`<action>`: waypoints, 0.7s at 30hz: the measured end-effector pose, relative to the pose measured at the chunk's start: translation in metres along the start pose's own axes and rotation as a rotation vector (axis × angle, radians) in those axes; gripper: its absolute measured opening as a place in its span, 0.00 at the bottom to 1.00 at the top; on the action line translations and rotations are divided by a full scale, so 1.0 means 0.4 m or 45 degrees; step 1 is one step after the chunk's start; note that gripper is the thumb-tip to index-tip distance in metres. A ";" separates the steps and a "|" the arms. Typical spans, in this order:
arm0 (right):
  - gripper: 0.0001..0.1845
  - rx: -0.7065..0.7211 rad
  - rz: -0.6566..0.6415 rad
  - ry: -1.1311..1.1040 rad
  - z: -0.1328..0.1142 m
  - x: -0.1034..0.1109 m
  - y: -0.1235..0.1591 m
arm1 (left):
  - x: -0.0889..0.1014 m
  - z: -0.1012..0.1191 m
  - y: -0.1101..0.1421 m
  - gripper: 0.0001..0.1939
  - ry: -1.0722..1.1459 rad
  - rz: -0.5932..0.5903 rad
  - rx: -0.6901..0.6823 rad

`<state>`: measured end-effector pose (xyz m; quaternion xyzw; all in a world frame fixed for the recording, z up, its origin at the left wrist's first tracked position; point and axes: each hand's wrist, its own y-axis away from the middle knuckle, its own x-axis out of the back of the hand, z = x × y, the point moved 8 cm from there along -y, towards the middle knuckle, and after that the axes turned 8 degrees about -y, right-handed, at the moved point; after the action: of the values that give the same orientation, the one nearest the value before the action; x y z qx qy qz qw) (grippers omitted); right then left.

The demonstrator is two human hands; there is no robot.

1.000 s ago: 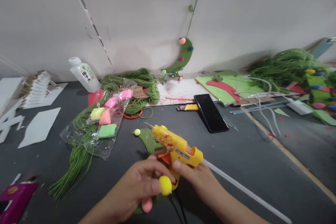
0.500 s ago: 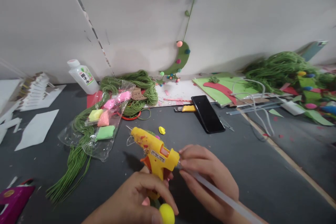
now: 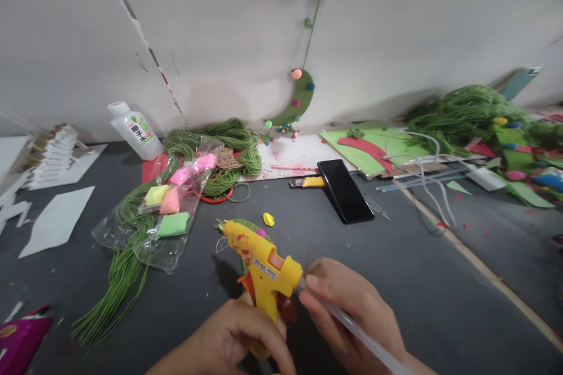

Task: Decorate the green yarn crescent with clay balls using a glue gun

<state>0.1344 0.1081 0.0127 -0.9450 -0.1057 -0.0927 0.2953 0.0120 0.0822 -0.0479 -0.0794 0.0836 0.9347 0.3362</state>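
A yellow hot glue gun with an orange trigger points up and to the left, low in the middle of the view. My left hand is wrapped around its handle from below. My right hand pinches the clear glue stick that runs out of the gun's back toward the lower right. Just beyond the nozzle lies a green felt piece with a small pink ball on it. A small yellow clay lump rests on the dark table beside it.
A plastic bag of coloured clay lies on green cord at the left. A black phone and a yellow utility knife lie further back. A white bottle, white foam pieces and green craft scraps line the wall.
The glue gun swung left and lower, and my left hand took its handle. My right hand shifted from the gun's body to the glue stick. The yellow ball at my left fingers dropped out of view.
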 end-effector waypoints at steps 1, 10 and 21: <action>0.18 -0.084 0.076 -0.125 0.021 0.004 -0.001 | 0.005 -0.003 0.002 0.24 0.028 0.045 0.043; 0.23 -0.847 -0.496 -0.894 0.082 -0.143 0.004 | -0.018 -0.006 0.013 0.23 0.029 -0.086 0.167; 0.16 -1.076 -0.081 -1.315 0.152 -0.088 -0.004 | 0.190 0.011 0.021 0.08 0.484 0.661 0.061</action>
<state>0.1070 0.1393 -0.0440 -0.8989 -0.2160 0.3294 -0.1918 -0.0517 0.1233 -0.0583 -0.2206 0.1845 0.9554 0.0665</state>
